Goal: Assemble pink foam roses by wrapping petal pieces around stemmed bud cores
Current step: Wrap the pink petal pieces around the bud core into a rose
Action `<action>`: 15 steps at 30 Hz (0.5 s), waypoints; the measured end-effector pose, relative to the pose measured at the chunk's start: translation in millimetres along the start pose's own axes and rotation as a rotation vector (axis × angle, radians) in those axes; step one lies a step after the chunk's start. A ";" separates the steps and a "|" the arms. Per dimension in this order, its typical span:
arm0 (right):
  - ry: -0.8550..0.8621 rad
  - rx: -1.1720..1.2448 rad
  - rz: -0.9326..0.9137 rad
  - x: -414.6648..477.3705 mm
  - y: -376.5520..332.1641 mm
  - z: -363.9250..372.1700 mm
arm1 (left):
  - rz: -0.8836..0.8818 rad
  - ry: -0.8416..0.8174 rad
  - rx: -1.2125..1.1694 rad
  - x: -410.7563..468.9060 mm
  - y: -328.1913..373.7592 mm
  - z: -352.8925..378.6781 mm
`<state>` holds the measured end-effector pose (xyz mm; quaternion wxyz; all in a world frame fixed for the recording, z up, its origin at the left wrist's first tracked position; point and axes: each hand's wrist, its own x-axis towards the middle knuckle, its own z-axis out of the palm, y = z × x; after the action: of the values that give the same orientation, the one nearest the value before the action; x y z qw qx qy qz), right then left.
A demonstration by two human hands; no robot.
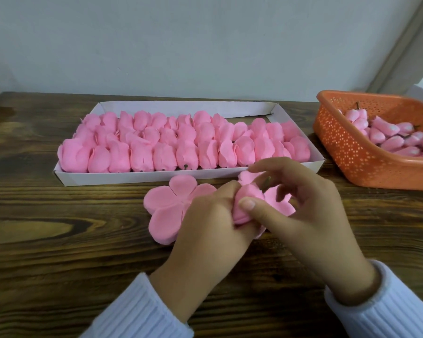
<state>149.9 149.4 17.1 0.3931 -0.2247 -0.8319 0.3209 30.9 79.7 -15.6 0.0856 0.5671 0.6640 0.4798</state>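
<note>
Above the wooden table, my left hand (213,220) grips a pink foam rose (248,203) with its petals folded round the bud. My right hand (303,203) pinches the same rose, thumb on its near side, and a dark stem (266,183) pokes up between the fingers. Flat pink petal pieces (166,208) lie stacked on the table just left of my hands. More petals spread out under my right fingers.
A white cardboard tray (142,175) behind my hands holds several rows of finished pink roses (186,140). An orange plastic basket (347,152) at the right holds several stemmed bud cores (395,136). A pale wall stands behind the table.
</note>
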 end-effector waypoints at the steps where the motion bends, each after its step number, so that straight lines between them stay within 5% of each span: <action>1: -0.001 -0.005 -0.001 0.2 -0.3 0.3 | 0.022 0.008 0.083 0.4 -1.0 -0.3; 6: -0.073 0.156 0.095 2.8 2.0 -4.0 | -0.061 0.018 0.107 1.2 -1.7 -1.2; 12: -0.156 0.943 0.383 6.7 4.5 -10.7 | -0.080 -0.162 -0.650 3.2 2.8 -4.4; 15: -0.245 1.050 0.364 1.5 4.6 -0.4 | -0.057 -0.237 -0.762 5.4 4.9 -6.7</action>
<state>149.9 153.6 14.8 0.2913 -0.1001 -0.5483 0.7775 28.0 80.1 -6.2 0.3791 0.5273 0.4396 0.6204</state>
